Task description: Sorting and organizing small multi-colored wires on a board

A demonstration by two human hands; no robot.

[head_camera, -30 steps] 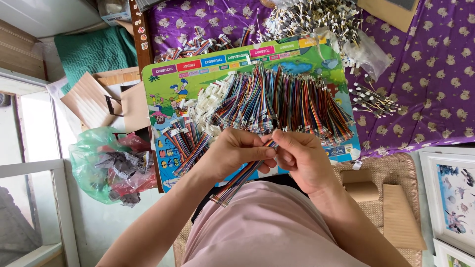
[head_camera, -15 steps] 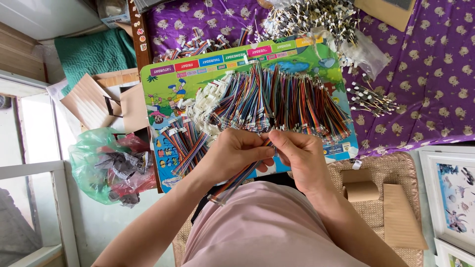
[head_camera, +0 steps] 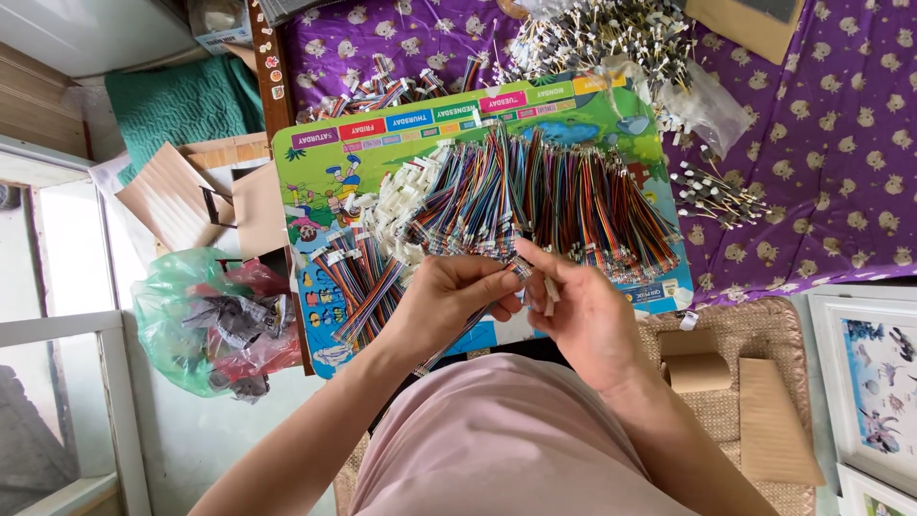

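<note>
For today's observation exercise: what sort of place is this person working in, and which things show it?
Probably a home used for piecework. A purple patterned bedsheet covers the surface, a colourful children's board serves as a tray for multicoloured wire bundles, and a green plastic bag sits on the floor.

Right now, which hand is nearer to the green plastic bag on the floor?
Left. The left hand works over the colourful board, on the side toward the green plastic bag. The right hand sits beyond it, farther from the bag.
</note>
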